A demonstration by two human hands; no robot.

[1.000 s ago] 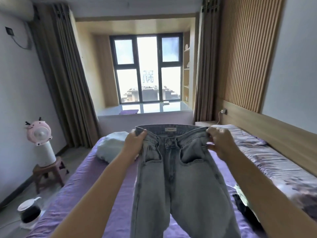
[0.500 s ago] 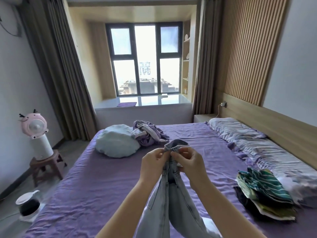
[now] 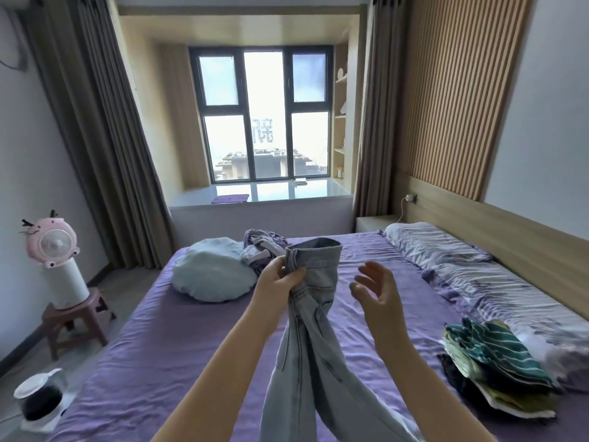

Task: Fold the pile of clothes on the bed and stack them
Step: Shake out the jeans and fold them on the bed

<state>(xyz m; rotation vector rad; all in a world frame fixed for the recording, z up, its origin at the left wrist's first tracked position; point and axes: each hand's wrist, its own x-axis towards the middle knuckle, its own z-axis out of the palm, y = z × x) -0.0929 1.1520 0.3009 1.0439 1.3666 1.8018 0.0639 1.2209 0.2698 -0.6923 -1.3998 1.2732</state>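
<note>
Your left hand (image 3: pixel 280 282) is pinching the light jeans (image 3: pixel 314 317) just under the waistband, so they hang doubled lengthwise over the purple bed (image 3: pixel 165 352), while your right hand (image 3: pixel 376 291) floats just beside them, fingers spread, touching nothing. Folded stack (image 3: pixel 490 368) sits well off to that hand's right, and the unfolded pile (image 3: pixel 261 247) lies just past your left hand.

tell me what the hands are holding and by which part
The left hand grips the light blue jeans at the waistband, doubled over lengthwise. The right hand is open, holding nothing.

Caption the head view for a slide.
Left hand grips halved jeans by the waistband; right hand hovers open above purple bed.
</note>
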